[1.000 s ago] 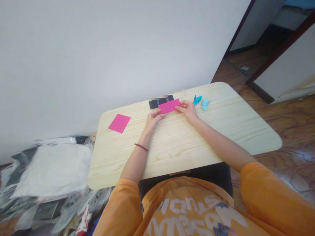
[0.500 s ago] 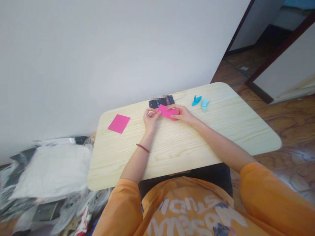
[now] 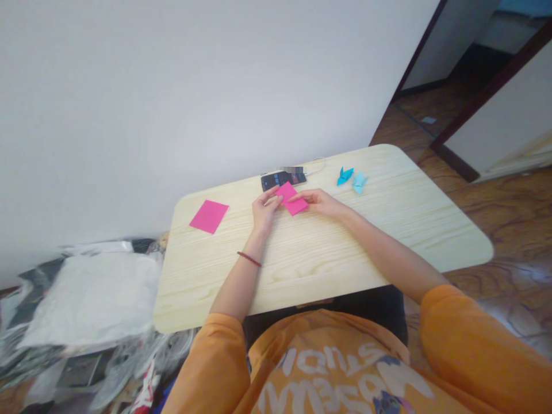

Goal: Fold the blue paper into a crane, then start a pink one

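Between my hands is a piece of pink origami paper (image 3: pixel 294 208), folded to a small rectangle and held just above or on the table. My left hand (image 3: pixel 264 208) pinches its left edge between thumb and fingers. From the other side my right hand (image 3: pixel 321 203) grips the right edge, with fingers lying over the top face. A smartphone (image 3: pixel 271 181) lies just beyond the paper. Off to the left rests a flat pink square of paper (image 3: pixel 209 217).
Two folded paper cranes, one darker blue (image 3: pixel 344 176) and one light blue (image 3: pixel 359 183), stand at the table's back right. A white cable (image 3: pixel 319 167) runs behind the phone. The wooden table (image 3: pixel 345 253) meets the wall; plastic-wrapped bundles (image 3: pixel 95 299) lie at left.
The held pink paper has turned and now looks narrower, a compact rectangle. My right hand has shifted slightly left, its fingers now across the paper's face. My left hand stays nearly in place.
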The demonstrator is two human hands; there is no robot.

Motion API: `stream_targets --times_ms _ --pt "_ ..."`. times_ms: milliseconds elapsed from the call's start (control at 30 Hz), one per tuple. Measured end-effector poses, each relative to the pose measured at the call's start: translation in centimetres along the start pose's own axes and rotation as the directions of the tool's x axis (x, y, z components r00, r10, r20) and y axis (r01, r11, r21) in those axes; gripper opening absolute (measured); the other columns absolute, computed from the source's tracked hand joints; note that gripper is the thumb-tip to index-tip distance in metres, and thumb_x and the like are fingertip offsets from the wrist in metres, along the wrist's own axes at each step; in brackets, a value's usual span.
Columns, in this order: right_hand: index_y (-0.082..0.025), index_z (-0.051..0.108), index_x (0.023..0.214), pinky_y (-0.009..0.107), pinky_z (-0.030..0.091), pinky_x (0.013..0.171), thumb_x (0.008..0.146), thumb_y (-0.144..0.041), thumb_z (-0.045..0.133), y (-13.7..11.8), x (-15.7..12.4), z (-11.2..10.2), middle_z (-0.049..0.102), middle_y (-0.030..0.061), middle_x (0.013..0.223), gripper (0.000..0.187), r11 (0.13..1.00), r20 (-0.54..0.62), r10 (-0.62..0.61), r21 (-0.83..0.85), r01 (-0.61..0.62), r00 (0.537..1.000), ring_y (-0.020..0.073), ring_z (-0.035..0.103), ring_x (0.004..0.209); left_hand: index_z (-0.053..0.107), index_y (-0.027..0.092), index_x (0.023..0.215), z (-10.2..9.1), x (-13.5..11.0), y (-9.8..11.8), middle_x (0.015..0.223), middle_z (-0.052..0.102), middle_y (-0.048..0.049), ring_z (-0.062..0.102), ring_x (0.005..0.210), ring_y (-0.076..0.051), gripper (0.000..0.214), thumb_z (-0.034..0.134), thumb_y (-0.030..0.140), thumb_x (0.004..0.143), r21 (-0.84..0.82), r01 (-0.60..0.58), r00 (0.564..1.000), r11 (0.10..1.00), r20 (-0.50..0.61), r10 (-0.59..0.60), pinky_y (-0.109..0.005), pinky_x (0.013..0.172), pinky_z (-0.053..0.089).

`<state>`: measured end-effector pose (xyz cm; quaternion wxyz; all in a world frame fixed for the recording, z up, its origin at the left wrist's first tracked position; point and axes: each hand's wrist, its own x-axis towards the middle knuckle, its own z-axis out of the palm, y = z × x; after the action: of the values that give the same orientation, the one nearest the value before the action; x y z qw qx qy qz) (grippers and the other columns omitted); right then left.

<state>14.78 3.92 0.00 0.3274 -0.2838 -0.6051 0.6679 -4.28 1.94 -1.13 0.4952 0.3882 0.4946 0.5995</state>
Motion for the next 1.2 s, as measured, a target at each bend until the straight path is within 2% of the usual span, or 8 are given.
stream_targets --times_ms 200,300,433,533,667,800,967,1200 --pt "-0.018 0.076 0.091 0.025 0.049 0.067 0.068 -0.033 0.077 -0.4 0.1 0.1 0.076 0.0037 0.091 0.028 0.994 -0.067 -0.012 -0.109 0.005 0.998 0.0162 0.066 0.079 0.072 0.016 0.100 0.3 -0.4 0.3 0.091 0.073 -0.0078 0.068 0.074 -0.017 0.051 0.085 0.026 0.052 0.048 -0.005 0.999 0.999 0.033 0.003 -0.032 0.071 0.057" --pt "-0.017 0.077 0.088 0.024 0.046 0.061 0.069 -0.042 0.075 -0.5 0.2 0.2 0.075 0.0048 0.087 0.032 0.990 -0.137 -0.014 -0.140 -0.005 0.991 0.0148 0.062 0.073 0.071 0.016 0.103 0.5 -0.6 0.4 0.083 0.073 -0.0060 0.068 0.068 -0.016 0.055 0.086 0.026 0.051 0.039 -0.026 0.997 0.999 0.070 0.024 -0.031 0.070 0.057" --pt "-0.015 0.075 0.077 0.025 0.046 0.061 0.061 -0.049 0.080 -0.5 0.3 0.5 0.073 0.0036 0.072 0.038 0.997 -0.271 0.003 -0.075 -0.025 0.963 0.0130 0.059 0.063 0.072 0.016 0.097 0.8 -0.9 0.4 0.075 0.073 -0.0048 0.068 0.069 -0.016 0.048 0.087 0.028 0.052 0.001 -0.038 0.994 0.999 0.100 0.038 -0.031 0.075 0.056" --pt "-0.016 0.071 0.070 0.025 0.047 0.060 0.055 -0.051 0.083 -0.6 0.3 0.6 0.070 0.0024 0.067 0.040 1.000 -0.351 0.004 -0.020 -0.012 0.936 0.0127 0.059 0.061 0.074 0.015 0.089 1.1 -1.1 0.3 0.084 0.075 -0.0074 0.070 0.076 -0.018 0.040 0.085 0.033 0.056 -0.036 -0.018 0.992 0.999 0.126 0.022 -0.033 0.080 0.056" --pt "-0.017 0.065 0.068 0.025 0.047 0.058 0.051 -0.050 0.085 -0.7 0.3 0.7 0.069 0.0010 0.066 0.043 0.999 -0.397 0.003 0.041 0.015 0.918 0.0131 0.060 0.060 0.076 0.017 0.087 1.4 -1.2 0.3 0.092 0.076 -0.0075 0.070 0.079 -0.018 0.034 0.083 0.035 0.059 -0.086 0.021 0.988 0.996 0.154 -0.007 -0.036 0.084 0.056" --pt "-0.018 0.063 0.067 0.024 0.046 0.055 0.050 -0.052 0.085 -0.5 0.4 0.9 0.068 0.0006 0.064 0.044 0.999 -0.431 -0.004 0.046 0.027 0.902 0.0122 0.060 0.057 0.076 0.018 0.086 1.8 -1.5 0.5 0.093 0.076 -0.0069 0.070 0.082 -0.019 0.030 0.080 0.036 0.063 -0.109 -0.019 0.990 0.994 0.134 0.034 -0.037 0.086 0.055" --pt "-0.017 0.059 0.063 0.023 0.045 0.050 0.047 -0.053 0.086 -0.3 0.6 1.1 0.064 -0.0004 0.058 0.048 0.998 -0.451 -0.024 0.035 0.045 0.892 0.0104 0.056 0.052 0.074 0.017 0.087 2.3 -2.2 0.8 0.086 0.075 -0.0073 0.070 0.077 -0.018 0.036 0.086 0.032 0.057 0.024 -0.111 0.992 0.994 0.060 0.109 -0.035 0.081 0.055" --pt "-0.018 0.058 0.067 0.024 0.047 0.052 0.049 -0.049 0.087 -0.6 0.3 1.5 0.065 -0.0006 0.062 0.046 0.998 -0.453 -0.036 0.036 0.058 0.891 0.0109 0.057 0.055 0.072 0.015 0.089 2.2 -2.4 0.6 0.076 0.074 -0.0052 0.068 0.069 -0.015 0.043 0.088 0.032 0.053 -0.014 -0.074 0.997 0.997 -0.019 0.074 -0.029 0.074 0.055"
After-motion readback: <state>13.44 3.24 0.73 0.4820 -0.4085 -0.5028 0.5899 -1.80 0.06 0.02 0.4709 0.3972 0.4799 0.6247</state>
